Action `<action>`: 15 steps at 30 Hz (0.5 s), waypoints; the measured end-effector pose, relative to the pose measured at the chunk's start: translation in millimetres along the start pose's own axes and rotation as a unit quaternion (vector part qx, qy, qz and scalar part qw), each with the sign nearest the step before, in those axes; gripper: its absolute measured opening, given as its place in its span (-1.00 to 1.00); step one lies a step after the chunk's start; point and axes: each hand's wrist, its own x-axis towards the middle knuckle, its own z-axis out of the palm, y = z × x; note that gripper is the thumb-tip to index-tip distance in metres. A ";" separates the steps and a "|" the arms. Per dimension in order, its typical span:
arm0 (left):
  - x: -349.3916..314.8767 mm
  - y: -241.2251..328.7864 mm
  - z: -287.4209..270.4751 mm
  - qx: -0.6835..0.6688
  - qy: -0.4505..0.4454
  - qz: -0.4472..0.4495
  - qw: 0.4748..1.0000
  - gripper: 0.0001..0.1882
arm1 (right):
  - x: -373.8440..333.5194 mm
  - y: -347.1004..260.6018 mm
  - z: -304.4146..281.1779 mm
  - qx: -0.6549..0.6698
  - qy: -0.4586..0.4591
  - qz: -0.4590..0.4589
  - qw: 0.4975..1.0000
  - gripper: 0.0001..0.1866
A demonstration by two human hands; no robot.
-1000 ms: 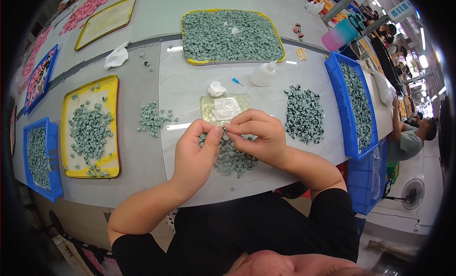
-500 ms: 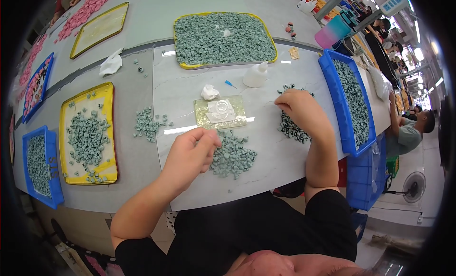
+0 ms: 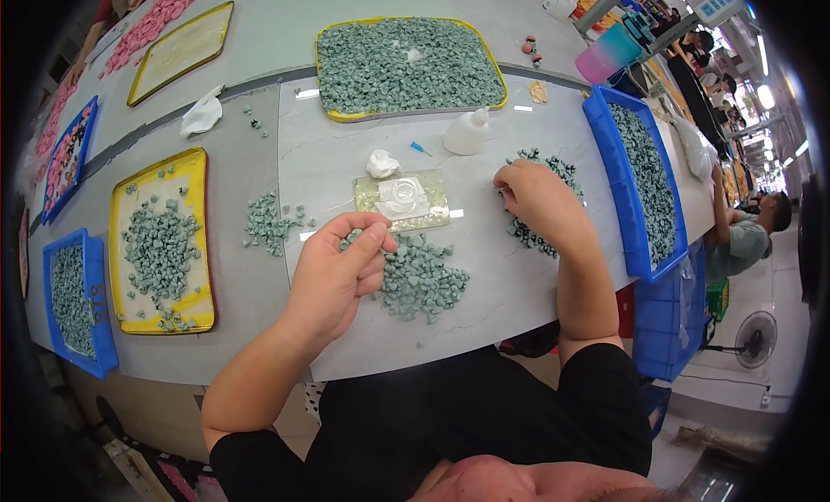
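Left hand (image 3: 335,279) higher; blue bin (image 3: 100,307) lettered

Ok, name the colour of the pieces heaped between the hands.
Grey-green pieces, clearest in the head view.

Glossy surface (image 3: 328,169); smooth plastic bottle (image 3: 467,136); crumpled paper tissue (image 3: 381,164) left of bottle, plastic bin (image 3: 615,186) right; matt green pieces (image 3: 421,283).
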 end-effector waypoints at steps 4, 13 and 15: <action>-1.7 -0.6 -6.8 -0.040 -0.019 -0.011 0.999 -0.84 | 0.5 -8.5 -0.4 0.013 -0.006 -0.018 1.000 -0.83; -3.0 -5.2 -1.1 0.020 -0.014 -0.030 0.999 -0.83 | -8.8 -52.3 -0.9 0.231 0.108 -0.160 0.954 -0.77; -2.1 -8.4 1.0 0.021 -0.022 -0.040 0.999 -0.83 | -12.7 -66.4 3.5 0.263 0.137 -0.202 0.933 -0.74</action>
